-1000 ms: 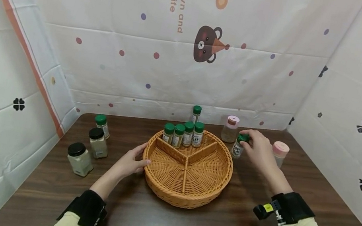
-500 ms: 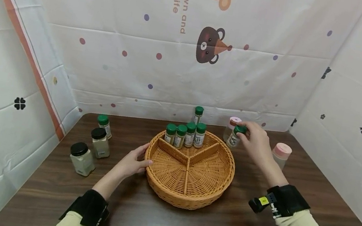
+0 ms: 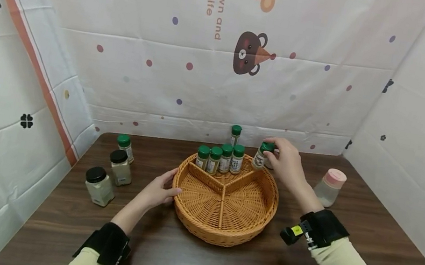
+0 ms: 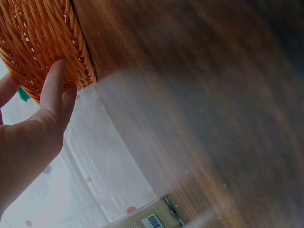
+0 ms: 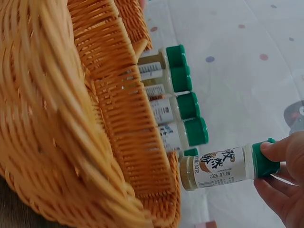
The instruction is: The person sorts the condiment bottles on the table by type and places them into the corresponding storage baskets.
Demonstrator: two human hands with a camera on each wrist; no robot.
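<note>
In the head view my right hand (image 3: 285, 164) pinches a small spice bottle (image 3: 260, 155) by its green cap, near the round wicker basket's (image 3: 215, 236) back right rim. The right wrist view shows this bottle's (image 5: 216, 167) printed label and brown contents, its base close by the rim. My left hand (image 3: 158, 191) holds the basket's left side, thumb over the rim and fingers along the outer wall (image 4: 57, 38). Dividers split the basket into three compartments. Several green-capped spice bottles (image 3: 225, 158) stand in a row in the back compartment.
Behind the basket stands another green-capped bottle (image 3: 235, 134). To the left are a green-capped bottle (image 3: 126, 147) and two black-lidded jars (image 3: 121, 167). A pink-lidded jar (image 3: 328, 187) is at right; another is mostly hidden behind my right hand. Patterned cloth (image 3: 139, 86) lines the table's back and sides.
My right hand has lifted the spice bottle and carried it left, from beside the basket to its back right rim. My left hand has stayed on the basket. The view has shifted slightly.
</note>
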